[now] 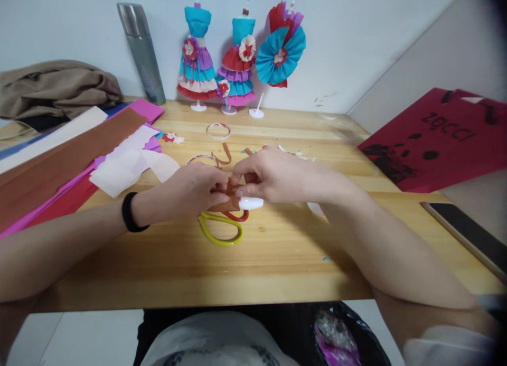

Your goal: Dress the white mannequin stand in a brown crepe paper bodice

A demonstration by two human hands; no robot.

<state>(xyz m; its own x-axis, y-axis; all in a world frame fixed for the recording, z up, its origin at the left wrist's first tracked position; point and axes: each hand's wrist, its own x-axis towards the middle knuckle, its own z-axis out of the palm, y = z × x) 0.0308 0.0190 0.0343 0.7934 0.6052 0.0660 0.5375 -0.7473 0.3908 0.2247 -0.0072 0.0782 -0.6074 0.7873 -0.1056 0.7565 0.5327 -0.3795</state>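
My left hand and my right hand meet over the middle of the wooden table. Both have their fingers closed on a piece of brown paper, part of which hides behind the fingertips. A white rounded object sticks out beneath my right hand; what it joins to is hidden. Just below the hands lie yellow handles and a red loop, partly covered by the paper. A curled brown strip rests beyond my fingers.
Three small dressed stands, one of them, line the wall beside a grey bottle. Coloured paper sheets and brown cloth lie left. A red bag and a phone are right. A thin ring lies behind.
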